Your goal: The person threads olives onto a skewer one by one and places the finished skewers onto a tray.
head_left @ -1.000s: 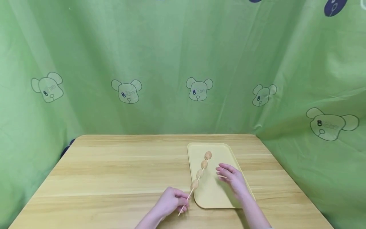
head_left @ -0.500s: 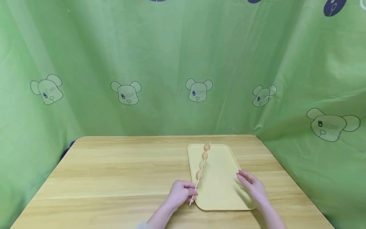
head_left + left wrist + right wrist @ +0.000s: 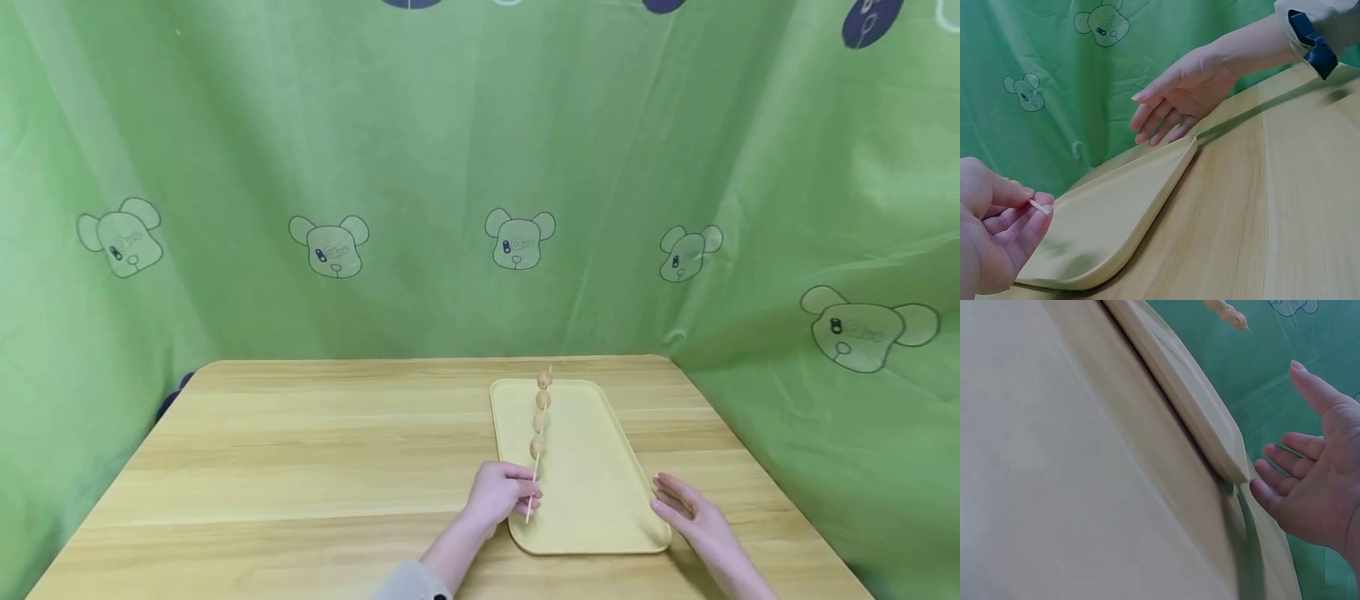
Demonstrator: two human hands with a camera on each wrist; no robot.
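Note:
A thin wooden skewer [image 3: 537,447] carries several brown, roundish balls along its far part. My left hand [image 3: 498,493] pinches its bare near end between thumb and fingers, over the left side of a pale yellow tray [image 3: 596,483]. In the left wrist view the stick's end [image 3: 1040,207] pokes out past the left fingertips, and the balls are mostly hidden. Holding nothing, my right hand [image 3: 701,525] hovers beside the tray's near right corner, fingers loosely extended. The right wrist view shows it apart from the tray edge [image 3: 1210,425].
The wooden table [image 3: 300,467] stretches left of the tray, with a narrower strip on its right. A green curtain [image 3: 420,167] printed with bear heads encloses the back and sides.
My left hand has carried the skewer rightward and forward over the tray, turning it more upright in view. My right hand has moved right, from above the tray to beside its near right corner.

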